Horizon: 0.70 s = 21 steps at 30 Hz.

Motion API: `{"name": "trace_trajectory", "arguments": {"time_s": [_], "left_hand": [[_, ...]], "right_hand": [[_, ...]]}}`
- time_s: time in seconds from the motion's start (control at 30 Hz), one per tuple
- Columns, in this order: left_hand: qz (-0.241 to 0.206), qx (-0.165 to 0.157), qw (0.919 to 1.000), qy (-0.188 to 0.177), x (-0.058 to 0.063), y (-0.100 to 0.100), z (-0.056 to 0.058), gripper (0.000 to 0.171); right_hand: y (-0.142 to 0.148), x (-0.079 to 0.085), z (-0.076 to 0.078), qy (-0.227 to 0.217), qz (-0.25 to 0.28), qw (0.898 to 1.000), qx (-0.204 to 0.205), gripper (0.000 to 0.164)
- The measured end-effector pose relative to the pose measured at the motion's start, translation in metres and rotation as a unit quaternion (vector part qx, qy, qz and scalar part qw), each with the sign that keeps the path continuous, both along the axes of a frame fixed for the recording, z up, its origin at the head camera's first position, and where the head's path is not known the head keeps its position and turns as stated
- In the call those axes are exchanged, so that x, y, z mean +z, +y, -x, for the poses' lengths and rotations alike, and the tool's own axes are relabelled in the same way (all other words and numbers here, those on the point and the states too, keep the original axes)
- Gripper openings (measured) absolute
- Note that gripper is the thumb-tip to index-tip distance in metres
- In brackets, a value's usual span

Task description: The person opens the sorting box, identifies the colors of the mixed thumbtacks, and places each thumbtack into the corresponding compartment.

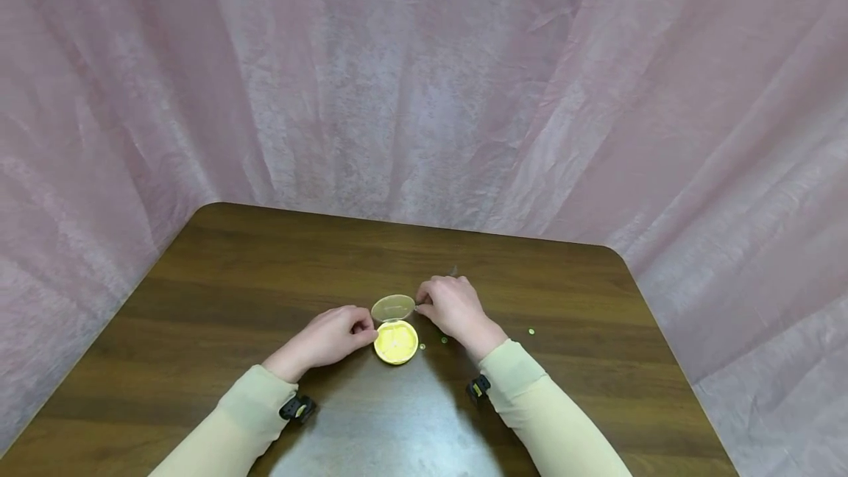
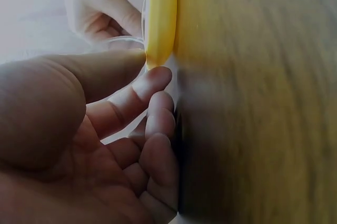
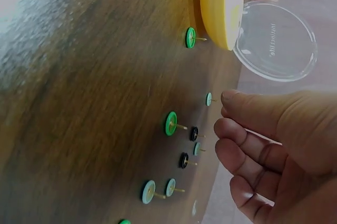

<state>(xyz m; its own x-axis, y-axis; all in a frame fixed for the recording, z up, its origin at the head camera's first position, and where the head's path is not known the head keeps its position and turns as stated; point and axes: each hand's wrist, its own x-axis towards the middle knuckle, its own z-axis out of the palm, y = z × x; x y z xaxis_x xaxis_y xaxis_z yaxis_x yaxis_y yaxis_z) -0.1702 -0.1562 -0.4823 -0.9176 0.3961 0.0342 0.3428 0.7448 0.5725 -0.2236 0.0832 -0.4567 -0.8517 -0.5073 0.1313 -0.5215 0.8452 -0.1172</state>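
Note:
A round yellow case [image 1: 395,342] with a clear hinged lid [image 1: 394,308] lies on the table, its lid raised toward the back. My left hand [image 1: 341,333] pinches the left edge of the case between thumb and forefinger; the other fingers are bent beneath. To the right of the lid, my right hand [image 1: 453,308] hovers with loosely bent fingers, and nothing shows between them. Just past its thumb stands a pale green thumbtack [image 3: 209,99], pin up, apart from the skin. A bright green thumbtack [image 3: 190,38] stands beside the case.
More thumbtacks stand pin up near my right hand: a green thumbtack [image 3: 171,123], a black thumbtack [image 3: 184,160] and a pale thumbtack [image 3: 149,192] among several. One green tack [image 1: 531,331] lies farther right on the brown wooden table [image 1: 563,389]. Pink curtains [image 1: 411,94] hang behind.

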Motion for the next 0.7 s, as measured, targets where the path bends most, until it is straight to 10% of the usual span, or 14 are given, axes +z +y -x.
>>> {"name": "trace_trajectory", "arguments": {"time_s": [0.7], "left_hand": [[-0.003, -0.009, 1.0, 0.001, -0.003, -0.001, -0.001, 0.015]], "right_hand": [[-0.004, -0.006, 0.0, 0.045, -0.018, 0.999, 0.0, 0.011]]}}
